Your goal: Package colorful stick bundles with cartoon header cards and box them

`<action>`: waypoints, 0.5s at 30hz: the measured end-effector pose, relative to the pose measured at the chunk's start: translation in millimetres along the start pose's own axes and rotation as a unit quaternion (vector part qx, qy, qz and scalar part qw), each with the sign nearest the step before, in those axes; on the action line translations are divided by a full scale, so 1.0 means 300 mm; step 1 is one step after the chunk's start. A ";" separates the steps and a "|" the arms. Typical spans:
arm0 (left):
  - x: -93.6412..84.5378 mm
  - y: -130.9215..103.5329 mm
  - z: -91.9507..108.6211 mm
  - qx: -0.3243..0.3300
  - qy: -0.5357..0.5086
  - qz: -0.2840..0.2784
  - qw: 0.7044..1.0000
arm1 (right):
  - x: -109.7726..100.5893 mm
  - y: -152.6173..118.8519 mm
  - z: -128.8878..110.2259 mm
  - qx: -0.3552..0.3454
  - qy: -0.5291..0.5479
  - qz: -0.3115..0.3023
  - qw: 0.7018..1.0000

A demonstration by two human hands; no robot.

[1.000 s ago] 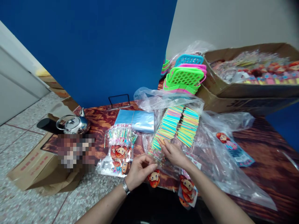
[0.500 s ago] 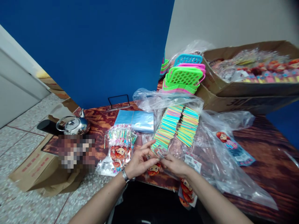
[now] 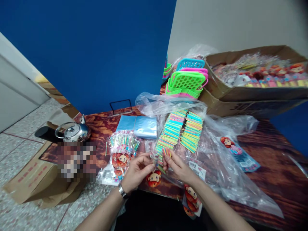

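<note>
My right hand (image 3: 180,168) is closed, pinching a small bundle of thin coloured sticks (image 3: 166,152) between thumb and fingers. Close on its left, my left hand (image 3: 138,170) has thumb and fingertips pressed together at the mouth of a clear printed bag. A red-haired cartoon face (image 3: 154,178) on this bag shows just below the fingers. More sticks, in pink, yellow, blue and green, lie in two rows in a large pile (image 3: 171,126) beyond both hands. Beside the left hand lies a fanned stack of filled cartoon bags (image 3: 121,157).
A clear plastic sheet (image 3: 216,166) spreads under the pile. Blue film packs (image 3: 138,125) and a steel kettle (image 3: 73,132) stand left. Stacked plastic baskets (image 3: 189,80) and an open carton (image 3: 252,94) of filled bags are behind. Printed bags (image 3: 191,195) hang over the front edge.
My hands have moved apart a little. The right hand has come up and now shows a stick bundle in its fingers. The view has shifted slightly.
</note>
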State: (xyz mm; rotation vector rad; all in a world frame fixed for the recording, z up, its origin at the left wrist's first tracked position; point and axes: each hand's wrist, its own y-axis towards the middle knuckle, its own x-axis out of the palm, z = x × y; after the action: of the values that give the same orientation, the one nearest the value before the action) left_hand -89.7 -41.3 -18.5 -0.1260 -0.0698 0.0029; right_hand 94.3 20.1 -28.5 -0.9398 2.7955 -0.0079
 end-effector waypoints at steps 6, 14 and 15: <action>0.130 -0.052 -0.070 -0.148 -0.342 -0.040 0.927 | 0.048 -0.006 -0.017 -0.043 -0.049 0.150 0.987; 0.132 -0.050 -0.043 -0.152 -0.386 -0.064 0.908 | 0.082 -0.032 -0.012 -0.105 -0.135 0.126 0.977; 0.127 -0.049 -0.040 -0.150 -0.384 -0.068 0.909 | 0.081 -0.033 -0.012 -0.113 -0.134 0.124 0.977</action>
State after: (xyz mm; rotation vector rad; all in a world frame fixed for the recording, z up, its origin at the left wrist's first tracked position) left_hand -51.0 -57.1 -26.0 -0.4237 -0.8726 -0.0999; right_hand 80.7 -2.5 -28.7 -0.5754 2.6730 0.4465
